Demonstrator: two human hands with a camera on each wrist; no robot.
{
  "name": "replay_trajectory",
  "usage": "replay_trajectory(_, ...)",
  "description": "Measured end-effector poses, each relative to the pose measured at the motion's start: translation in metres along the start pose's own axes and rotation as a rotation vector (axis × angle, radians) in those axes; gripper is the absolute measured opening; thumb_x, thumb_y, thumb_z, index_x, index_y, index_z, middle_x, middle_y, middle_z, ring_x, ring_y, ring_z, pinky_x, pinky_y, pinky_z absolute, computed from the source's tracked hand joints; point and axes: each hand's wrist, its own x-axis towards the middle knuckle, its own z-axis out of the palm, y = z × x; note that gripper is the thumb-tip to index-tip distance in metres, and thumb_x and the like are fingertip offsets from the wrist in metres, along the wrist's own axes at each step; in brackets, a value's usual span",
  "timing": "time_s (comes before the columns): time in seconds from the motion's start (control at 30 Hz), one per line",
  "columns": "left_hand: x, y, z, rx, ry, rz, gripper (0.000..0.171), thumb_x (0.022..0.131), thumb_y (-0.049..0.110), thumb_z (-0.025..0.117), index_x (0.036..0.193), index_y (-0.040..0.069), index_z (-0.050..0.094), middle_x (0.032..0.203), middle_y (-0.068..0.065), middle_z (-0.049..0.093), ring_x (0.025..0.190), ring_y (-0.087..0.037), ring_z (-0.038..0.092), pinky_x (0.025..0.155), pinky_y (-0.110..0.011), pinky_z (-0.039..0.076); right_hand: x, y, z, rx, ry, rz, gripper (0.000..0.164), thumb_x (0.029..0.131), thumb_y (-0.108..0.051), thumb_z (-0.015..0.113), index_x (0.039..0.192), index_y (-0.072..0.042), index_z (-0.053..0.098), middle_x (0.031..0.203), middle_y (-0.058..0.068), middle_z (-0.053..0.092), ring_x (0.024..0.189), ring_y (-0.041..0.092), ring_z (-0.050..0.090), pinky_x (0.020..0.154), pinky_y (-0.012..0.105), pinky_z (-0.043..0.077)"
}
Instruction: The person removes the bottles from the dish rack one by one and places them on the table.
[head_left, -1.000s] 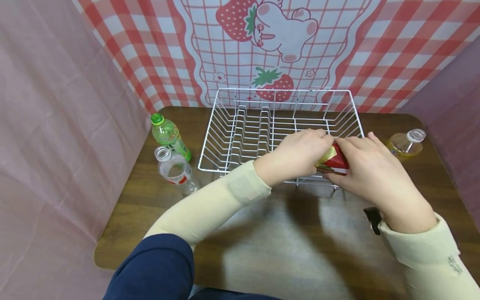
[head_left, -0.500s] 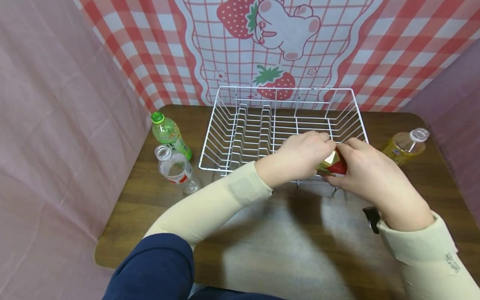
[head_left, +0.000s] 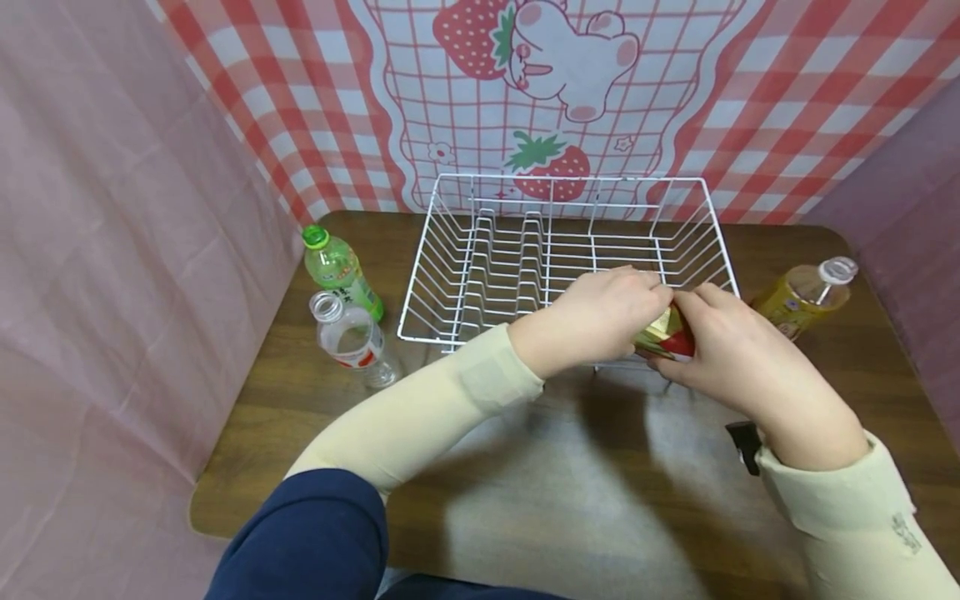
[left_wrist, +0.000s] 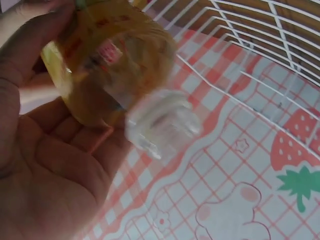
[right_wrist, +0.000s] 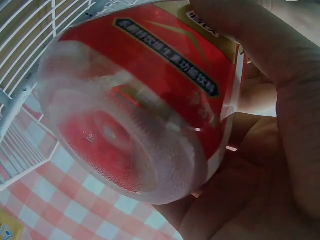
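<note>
A plastic bottle (head_left: 675, 335) with a red-and-gold label lies on its side between my hands, above the front right of a white wire dish rack (head_left: 495, 250). My left hand (head_left: 600, 312) grips its neck half, thumb on one side and fingers round the other. In the left wrist view the clear bottle neck (left_wrist: 162, 122) sticks out past that hand, its gold label blurred. My right hand (head_left: 738, 346) grips the base half. The right wrist view shows the clear rounded base (right_wrist: 107, 142) and the thumb across the label. Both hands cover much of the bottle.
A green bottle (head_left: 337, 271) and a clear bottle (head_left: 356, 342) stand on the table (head_left: 262, 467), left of the rack. A yellow-labelled bottle (head_left: 798, 300) stands to the right, close behind my right hand. A patterned cloth (head_left: 360, 108) hangs behind the rack.
The bottle has turned in my grip, so the gold part of its label shows differently. My right hand has sunk slightly, baring more of the yellow-labelled bottle; my left hand has barely moved.
</note>
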Motion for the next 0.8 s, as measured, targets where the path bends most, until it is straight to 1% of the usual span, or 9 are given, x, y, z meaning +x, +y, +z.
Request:
replay_trajectory(0.07,-0.001,-0.003,-0.002,-0.033,-0.002,0.010,0.059,0.084,0.036,0.082,0.133,0.014,0.059,0.125,0.004,0.059,0.113,-0.016,0.057,0.096,-0.027,0.049,-0.001,0.001,0.001,0.009,-0.004,0.004,0.061,0.067,-0.023,0.093,0.110,0.004,0.062,0.098,0.018,0.059,0.083,0.036,0.059,0.070,0.055,0.050)
replay_trajectory(0.13,-0.002,-0.007,-0.005,-0.072,0.004,0.011,0.066,0.083,0.038,0.083,0.138,0.014,0.055,0.128,0.003,0.058,0.115,-0.015,0.056,0.095,-0.028,0.049,-0.002,0.002,0.002,0.012,0.005,-0.006,0.060,0.066,-0.022,0.093,0.110,0.005,0.062,0.096,0.018,0.059,0.082,0.035,0.059,0.069,0.054,0.050)
replay_trajectory(0.2,-0.003,-0.011,-0.007,-0.105,0.018,0.018,0.075,0.083,0.042,0.083,0.144,0.012,0.051,0.134,0.002,0.055,0.121,-0.015,0.053,0.101,-0.026,0.045,-0.003,0.004,0.003,0.011,0.016,-0.015,0.060,0.066,-0.022,0.093,0.109,0.006,0.063,0.095,0.017,0.059,0.079,0.033,0.058,0.067,0.053,0.050)
replay_trajectory(0.3,-0.007,-0.016,-0.010,-0.124,0.036,0.029,0.090,0.085,0.048,0.080,0.155,0.009,0.040,0.148,-0.001,0.048,0.135,-0.014,0.044,0.110,-0.022,0.035,-0.004,0.005,0.005,0.013,0.029,-0.017,0.062,0.066,-0.023,0.094,0.110,0.008,0.062,0.094,0.017,0.058,0.077,0.032,0.057,0.065,0.051,0.049)
replay_trajectory(0.4,-0.010,-0.021,-0.012,-0.135,0.048,0.034,0.097,0.086,0.053,0.078,0.159,0.007,0.032,0.157,-0.003,0.040,0.142,-0.013,0.036,0.114,-0.020,0.025,-0.006,0.006,0.005,0.011,0.057,-0.031,0.061,0.065,-0.022,0.093,0.108,0.008,0.062,0.092,0.017,0.058,0.075,0.031,0.056,0.062,0.048,0.047)
replay_trajectory(0.53,-0.014,-0.025,-0.013,-0.167,0.057,0.015,0.101,0.086,0.058,0.076,0.160,0.008,0.030,0.159,-0.003,0.037,0.144,-0.013,0.033,0.115,-0.020,0.022,-0.008,0.007,0.005,0.011,0.089,-0.051,0.059,0.064,-0.020,0.093,0.106,0.007,0.062,0.090,0.016,0.058,0.074,0.031,0.056,0.060,0.046,0.047)
replay_trajectory(0.63,-0.016,-0.027,-0.014,-0.178,0.077,0.004,0.103,0.085,0.062,0.074,0.160,0.007,0.029,0.160,-0.004,0.037,0.144,-0.013,0.032,0.115,-0.019,0.019,-0.009,0.008,0.004,0.015,0.085,-0.036,0.060,0.064,-0.020,0.093,0.107,0.008,0.062,0.091,0.017,0.059,0.076,0.032,0.056,0.061,0.048,0.047)
replay_trajectory(0.8,-0.021,-0.032,-0.015,-0.173,0.135,0.002,0.105,0.085,0.068,0.069,0.159,0.004,0.029,0.159,-0.006,0.037,0.145,-0.013,0.031,0.115,-0.017,0.013,-0.012,0.009,-0.001,0.020,0.074,-0.006,0.064,0.065,-0.022,0.094,0.110,0.009,0.061,0.092,0.018,0.060,0.077,0.031,0.056,0.061,0.048,0.046)
